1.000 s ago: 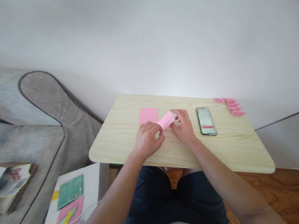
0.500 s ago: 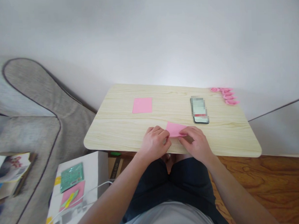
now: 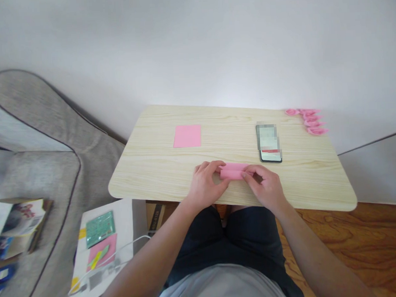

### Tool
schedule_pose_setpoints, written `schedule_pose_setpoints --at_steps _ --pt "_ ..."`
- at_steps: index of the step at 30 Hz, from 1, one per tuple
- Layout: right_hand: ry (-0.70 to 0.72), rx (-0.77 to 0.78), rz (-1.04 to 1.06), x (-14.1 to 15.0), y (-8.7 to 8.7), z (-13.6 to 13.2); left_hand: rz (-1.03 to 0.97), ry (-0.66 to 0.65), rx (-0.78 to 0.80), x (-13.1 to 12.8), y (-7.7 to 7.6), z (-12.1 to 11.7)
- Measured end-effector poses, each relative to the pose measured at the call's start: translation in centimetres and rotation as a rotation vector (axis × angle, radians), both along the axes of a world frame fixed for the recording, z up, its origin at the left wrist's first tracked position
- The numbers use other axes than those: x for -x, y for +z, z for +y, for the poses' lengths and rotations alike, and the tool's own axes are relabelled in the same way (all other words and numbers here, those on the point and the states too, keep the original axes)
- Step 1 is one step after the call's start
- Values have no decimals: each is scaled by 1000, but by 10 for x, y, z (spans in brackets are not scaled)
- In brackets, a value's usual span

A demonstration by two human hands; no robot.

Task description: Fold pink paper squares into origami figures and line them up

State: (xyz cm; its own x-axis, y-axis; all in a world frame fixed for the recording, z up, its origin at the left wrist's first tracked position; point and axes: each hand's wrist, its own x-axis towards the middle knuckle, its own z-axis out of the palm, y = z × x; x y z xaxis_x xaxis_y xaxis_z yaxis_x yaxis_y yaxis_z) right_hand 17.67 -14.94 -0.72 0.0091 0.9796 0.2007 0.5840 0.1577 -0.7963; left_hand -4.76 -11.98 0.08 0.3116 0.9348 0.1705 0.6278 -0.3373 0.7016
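Observation:
Between my two hands is a folded sheet of pink paper (image 3: 232,171), close to the front edge of the table, with a crease running along its length. My left hand (image 3: 208,183) has thumb and fingers around its left end. At the right end my right hand (image 3: 264,184) pinches the paper between thumb and fingertips. A flat square of pink paper (image 3: 187,136) lies farther back to the left. Several folded pink paper pieces (image 3: 313,122) sit in a row at the back right corner.
The pale wooden table (image 3: 146,168) stands against a white wall. A phone (image 3: 269,146) with its screen lit lies right of centre. At the lower left, a white box (image 3: 122,217) bears a green packet (image 3: 100,228) and a white cable (image 3: 130,244). A grey sofa (image 3: 48,172) is on the left.
The paper came down from a raised, tilted, curled position to lie level near the table's front edge. It now shows a folded strip. Both hands moved with it, and the camera view shifted.

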Motion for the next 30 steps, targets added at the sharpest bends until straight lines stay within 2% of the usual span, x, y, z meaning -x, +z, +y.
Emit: schedule_pose_setpoints --at_steps 4,10,17,25,30 --pt "-26 -20 -33 2 0 4 15 34 55 -1 -2 8" --pt "-10 -119 -133 7 1 9 23 87 31 -4 -7 10" --pt "9 -88 -197 7 3 15 69 123 34 -6 -4 10" --pt "-26 16 -236 6 3 24 116 146 92 -7 3 20" --pt "-41 -11 -295 10 1 27 150 137 73 -7 1 23"
